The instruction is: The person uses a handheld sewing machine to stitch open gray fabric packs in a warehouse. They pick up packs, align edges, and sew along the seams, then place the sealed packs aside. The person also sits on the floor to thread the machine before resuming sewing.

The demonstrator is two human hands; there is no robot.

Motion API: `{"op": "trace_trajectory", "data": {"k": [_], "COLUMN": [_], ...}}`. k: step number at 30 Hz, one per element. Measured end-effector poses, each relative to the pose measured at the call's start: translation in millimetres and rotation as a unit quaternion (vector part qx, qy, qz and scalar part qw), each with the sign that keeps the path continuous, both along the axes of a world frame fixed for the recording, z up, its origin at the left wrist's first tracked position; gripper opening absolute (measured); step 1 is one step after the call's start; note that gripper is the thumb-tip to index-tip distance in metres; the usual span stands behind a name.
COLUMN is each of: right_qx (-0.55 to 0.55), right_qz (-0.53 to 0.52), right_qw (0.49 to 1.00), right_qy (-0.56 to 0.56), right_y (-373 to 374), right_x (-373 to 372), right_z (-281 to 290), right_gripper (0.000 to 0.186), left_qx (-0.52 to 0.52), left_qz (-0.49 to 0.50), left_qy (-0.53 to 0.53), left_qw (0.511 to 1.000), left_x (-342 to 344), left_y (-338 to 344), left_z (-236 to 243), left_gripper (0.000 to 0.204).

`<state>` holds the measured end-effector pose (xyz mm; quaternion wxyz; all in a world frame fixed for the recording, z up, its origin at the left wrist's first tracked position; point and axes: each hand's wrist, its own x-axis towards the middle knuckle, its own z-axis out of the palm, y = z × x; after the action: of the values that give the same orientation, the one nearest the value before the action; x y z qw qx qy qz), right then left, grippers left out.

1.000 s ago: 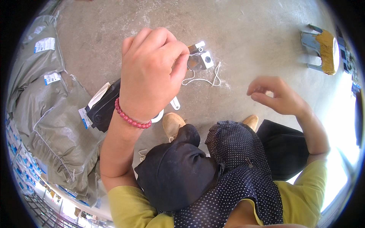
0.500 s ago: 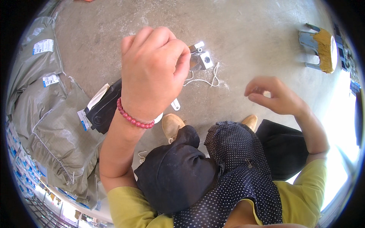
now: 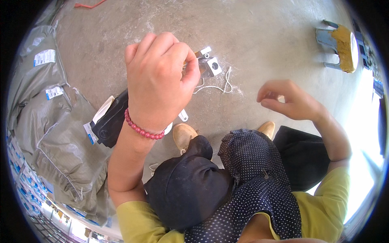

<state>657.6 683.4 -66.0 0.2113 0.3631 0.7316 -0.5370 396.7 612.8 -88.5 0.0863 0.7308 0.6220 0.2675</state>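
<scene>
My left hand, with a red bead bracelet at the wrist, is raised high with its fingers curled in. Its fingertips face away, so whatever lies in them is hidden. Lower and to the right, my right hand has thumb and forefinger bent together in a pinch, a small gap of light inside the loop. What it pinches, if anything, is too small to make out. Beyond my left hand, partly covered by it, a metal and dark device shows near the floor, with a white cord beside it.
Grey-green sacks or covers with white labels pile up at left. Next to them is a black case-like object. A blue-grey stool with a brown top stands far right. Black cloth hangs by my right knee. An orange-red strip lies far left.
The view has shifted slightly, bringing more of the orange-red strip in. My left hand sits a little lower and farther left, and my right hand slightly left; both keep their finger pose.
</scene>
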Motion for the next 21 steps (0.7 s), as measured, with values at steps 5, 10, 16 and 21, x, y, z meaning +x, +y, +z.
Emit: {"op": "trace_trajectory", "data": {"k": [5, 10, 16, 21], "right_qx": [-0.001, 0.03, 0.024, 0.028], "right_qz": [-0.006, 0.002, -0.005, -0.005], "right_qw": [1.0, 0.997, 0.997, 0.998], "right_qy": [0.015, 0.065, 0.073, 0.062], "right_y": [0.4, -1.2, -1.0, -0.8], "right_x": [1.0, 6.2, 5.2, 4.2], "right_z": [-1.7, -7.4, -7.2, -4.8], "right_gripper": [0.013, 0.013, 0.013, 0.013], "left_qx": [-0.001, -0.012, 0.017, 0.003], "left_qz": [-0.003, -0.011, -0.006, -0.011], "left_qy": [0.0, -0.013, -0.037, -0.037], "left_qw": [1.0, 1.0, 0.999, 0.999], "left_x": [1.3, 1.0, 1.1, 0.1], "left_y": [1.4, 1.4, 2.1, 0.5], "left_z": [-1.9, -2.3, -8.3, -6.8], "left_gripper": [0.01, 0.01, 0.014, 0.013]}}
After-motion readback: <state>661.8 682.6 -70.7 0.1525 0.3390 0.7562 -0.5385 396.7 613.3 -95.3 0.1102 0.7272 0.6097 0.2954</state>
